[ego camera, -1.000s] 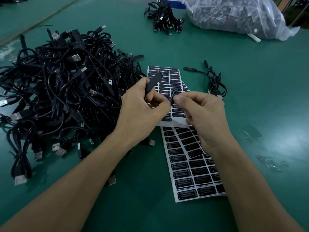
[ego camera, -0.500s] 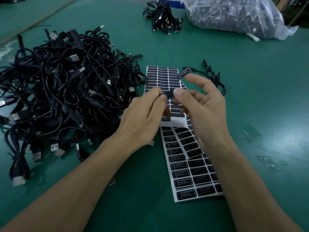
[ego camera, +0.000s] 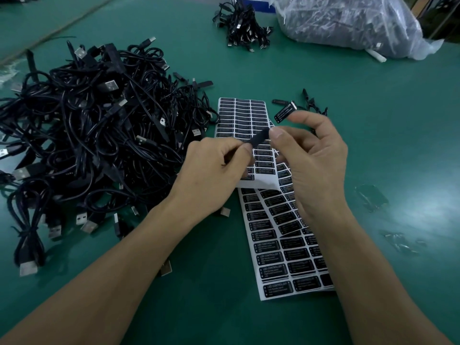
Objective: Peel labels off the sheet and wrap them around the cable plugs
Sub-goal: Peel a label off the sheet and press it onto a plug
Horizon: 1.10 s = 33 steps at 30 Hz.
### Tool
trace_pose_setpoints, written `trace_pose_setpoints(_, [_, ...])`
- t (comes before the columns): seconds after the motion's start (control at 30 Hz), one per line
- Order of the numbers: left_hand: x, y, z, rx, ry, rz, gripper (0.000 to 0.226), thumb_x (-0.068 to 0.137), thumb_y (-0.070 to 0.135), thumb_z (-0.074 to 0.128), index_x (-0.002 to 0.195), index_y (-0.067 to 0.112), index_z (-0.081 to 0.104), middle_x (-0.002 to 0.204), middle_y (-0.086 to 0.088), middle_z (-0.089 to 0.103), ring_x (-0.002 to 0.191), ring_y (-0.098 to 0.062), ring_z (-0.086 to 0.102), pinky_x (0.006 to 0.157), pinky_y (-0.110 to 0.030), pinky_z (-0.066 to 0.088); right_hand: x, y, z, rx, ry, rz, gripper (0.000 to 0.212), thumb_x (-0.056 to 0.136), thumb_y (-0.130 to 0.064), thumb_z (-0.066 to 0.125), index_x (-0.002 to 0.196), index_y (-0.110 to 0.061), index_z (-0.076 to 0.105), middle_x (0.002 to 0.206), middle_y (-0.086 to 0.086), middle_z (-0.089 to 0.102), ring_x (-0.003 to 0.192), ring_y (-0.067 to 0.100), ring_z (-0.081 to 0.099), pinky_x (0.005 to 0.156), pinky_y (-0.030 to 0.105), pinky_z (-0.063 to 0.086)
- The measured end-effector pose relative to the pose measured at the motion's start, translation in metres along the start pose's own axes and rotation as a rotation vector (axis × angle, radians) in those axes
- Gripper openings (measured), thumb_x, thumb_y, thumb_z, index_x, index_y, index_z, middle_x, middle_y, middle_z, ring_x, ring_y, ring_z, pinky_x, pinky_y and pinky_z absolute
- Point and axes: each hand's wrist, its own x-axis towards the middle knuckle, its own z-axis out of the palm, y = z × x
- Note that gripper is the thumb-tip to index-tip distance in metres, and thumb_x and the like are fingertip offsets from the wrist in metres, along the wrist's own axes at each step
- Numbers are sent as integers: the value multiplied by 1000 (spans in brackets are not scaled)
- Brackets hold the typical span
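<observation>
My left hand (ego camera: pixel 219 168) pinches a flat black cable plug (ego camera: pixel 258 139) between thumb and fingers, above the label sheets. My right hand (ego camera: pixel 313 168) meets it from the right, its thumb and a finger pinching the plug's other end. A peeled black label (ego camera: pixel 285 113) with white print clings to my raised right index fingertip. Two white sheets of black labels lie on the green table: the far sheet (ego camera: pixel 241 115) overlaps the near sheet (ego camera: pixel 281 247), whose top is hidden under my hands.
A big tangled pile of black USB cables (ego camera: pixel 87 135) fills the left of the table (ego camera: pixel 385 145). A few cables (ego camera: pixel 312 105) lie just behind my right hand. A small cable bundle (ego camera: pixel 242 28) and a clear plastic bag of cables (ego camera: pixel 348 21) sit at the back.
The plug has tipped from upright in my left hand to level between both hands. My right index finger has lifted away with the label stuck to its tip.
</observation>
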Motion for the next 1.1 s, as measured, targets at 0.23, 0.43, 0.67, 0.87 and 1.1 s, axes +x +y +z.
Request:
trace_pose_setpoints(0.23, [0, 0, 3, -45, 74, -51, 35, 105, 26, 51, 78, 18, 71, 68, 7, 69, 59, -16, 63, 61, -40, 52, -4, 0, 5, 50, -62, 146, 22, 90, -9, 70, 73, -23, 74, 74, -2, 69, 73, 13, 61, 64, 23, 50])
trace_pose_setpoints(0.43, [-3, 2, 6, -128, 57, -31, 35, 106, 25, 48, 83, 15, 73, 69, -12, 68, 66, -38, 62, 59, -53, 51, -4, 2, 9, 132, -87, 239, 17, 92, -7, 68, 78, -16, 74, 75, 0, 70, 72, 11, 61, 76, 35, 51])
trace_pose_setpoints(0.67, [-4, 3, 7, -236, -43, -78, 27, 102, 21, 51, 92, 15, 75, 76, 0, 73, 74, -23, 69, 71, -42, 58, -4, 5, 8, 102, -87, 221, 10, 93, -9, 68, 85, -10, 74, 72, -2, 69, 75, 15, 63, 87, 50, 54])
trace_pose_setpoints(0.87, [-2, 3, 5, -309, -82, -77, 28, 105, 14, 51, 89, 12, 74, 72, 3, 72, 69, -7, 67, 66, -14, 50, -5, 6, 6, 26, -89, 82, 13, 93, -3, 66, 84, -10, 72, 63, -11, 67, 57, -1, 60, 61, 13, 49])
trace_pose_setpoints(1.1, [-3, 6, 5, -343, -100, -79, 30, 105, 11, 49, 87, 13, 73, 70, 7, 71, 68, -3, 65, 66, -13, 49, -5, 4, 8, -19, -58, 33, 17, 91, -3, 68, 80, -15, 74, 67, -7, 71, 61, 0, 62, 63, 14, 50])
